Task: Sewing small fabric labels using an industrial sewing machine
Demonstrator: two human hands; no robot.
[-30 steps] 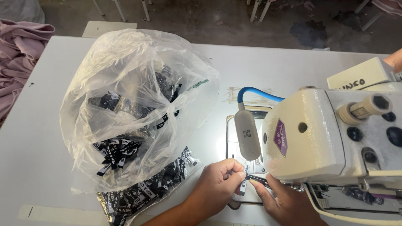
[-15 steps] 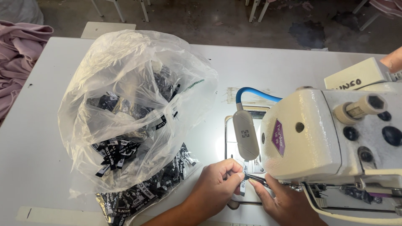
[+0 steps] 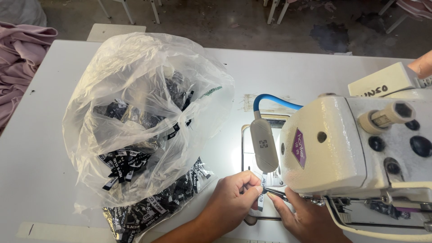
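Two hands meet under the head of the white sewing machine (image 3: pixel 360 148). The left hand (image 3: pixel 234 195) is pinched shut on a small black label (image 3: pixel 261 203), thumb and fingers closed on its upper part. The right hand (image 3: pixel 306 216), touching it from the right, grips thin dark tweezers (image 3: pixel 275 193) whose tip meets the label. Just above the left hand hangs a grey lamp (image 3: pixel 263 145). Left of it, a clear plastic bag (image 3: pixel 144 112) of black labels rests on the table (image 3: pixel 40 135).

A pale grey table (image 3: pixel 40 135) is filling the near scene, while a stained concrete floor (image 3: pixel 216 18) and metal chair legs (image 3: pixel 128 11) are lying far.
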